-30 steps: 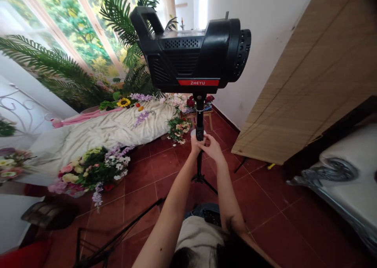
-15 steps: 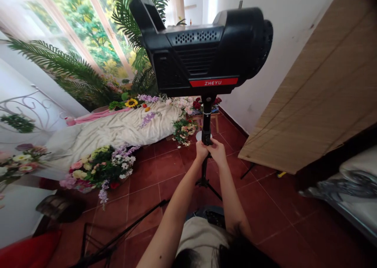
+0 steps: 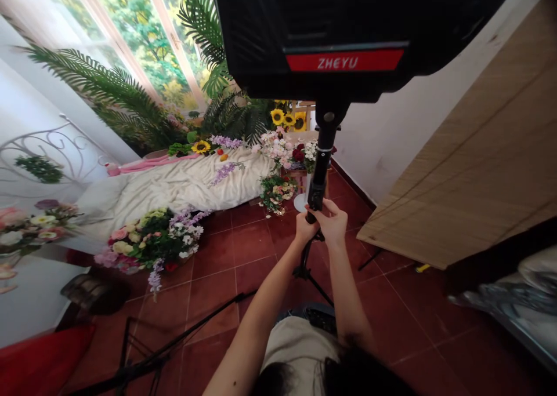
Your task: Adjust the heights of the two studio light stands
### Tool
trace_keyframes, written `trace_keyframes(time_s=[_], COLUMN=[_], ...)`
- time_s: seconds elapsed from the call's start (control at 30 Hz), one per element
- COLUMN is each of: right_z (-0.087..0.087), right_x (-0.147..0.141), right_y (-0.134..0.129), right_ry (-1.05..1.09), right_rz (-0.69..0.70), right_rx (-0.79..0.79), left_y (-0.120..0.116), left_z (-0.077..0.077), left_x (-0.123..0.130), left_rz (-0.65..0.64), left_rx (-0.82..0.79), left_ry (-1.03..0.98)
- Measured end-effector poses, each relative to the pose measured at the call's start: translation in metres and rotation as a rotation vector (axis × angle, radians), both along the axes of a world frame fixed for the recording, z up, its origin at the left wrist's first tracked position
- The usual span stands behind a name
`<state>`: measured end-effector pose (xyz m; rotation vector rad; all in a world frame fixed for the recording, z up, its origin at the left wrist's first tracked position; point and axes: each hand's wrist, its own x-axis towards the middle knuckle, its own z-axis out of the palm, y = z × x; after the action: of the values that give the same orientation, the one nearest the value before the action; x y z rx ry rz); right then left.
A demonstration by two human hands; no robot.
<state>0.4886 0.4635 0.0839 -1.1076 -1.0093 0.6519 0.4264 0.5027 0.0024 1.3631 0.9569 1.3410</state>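
Observation:
A black studio light with a red ZHEYU label fills the top of the head view, its upper part cut off by the frame. It sits on a black light stand that leans slightly. My left hand is wrapped round the stand's pole below the light. Just to its right, my right hand has its fingers closed at the collar of the same pole. The collar's far side is hidden by my fingers. Lower down, the stand's legs show between my forearms.
A bed with a cream blanket and flower bunches lies to the left. A wooden-slat panel leans at the right. Another black stand lies across the red tiled floor at lower left. Palm fronds hang by the window.
The studio light looks larger and higher, closer to the camera, and its top has left the frame. The stand tilts more to the right. Both hands stay on the pole, slightly further right.

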Motion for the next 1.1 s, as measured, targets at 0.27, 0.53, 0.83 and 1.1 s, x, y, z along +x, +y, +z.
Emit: trace_keyframes(time_s=[0.27,0.53,0.83,1.1], right_z=[0.026,0.067,0.076,0.089], right_x=[-0.006,-0.005,-0.007,0.007], right_y=[0.005,0.014,0.015,0.008], right_ry=[0.017,-0.02,-0.154,-0.285], right_rz=[-0.134,-0.058,-0.121,0.001], right_rx=[0.12,0.218,0.229,0.179], left_y=[-0.004,-0.004,-0.005,-0.002], left_z=[0.006,0.001,0.007,0.003], left_x=[-0.004,-0.008,-0.01,-0.006], left_rz=[-0.026,-0.053,-0.071,-0.067], left_rx=[0.003,-0.016,-0.025,-0.08], left_ry=[0.031,0.087,0.087,0.045])
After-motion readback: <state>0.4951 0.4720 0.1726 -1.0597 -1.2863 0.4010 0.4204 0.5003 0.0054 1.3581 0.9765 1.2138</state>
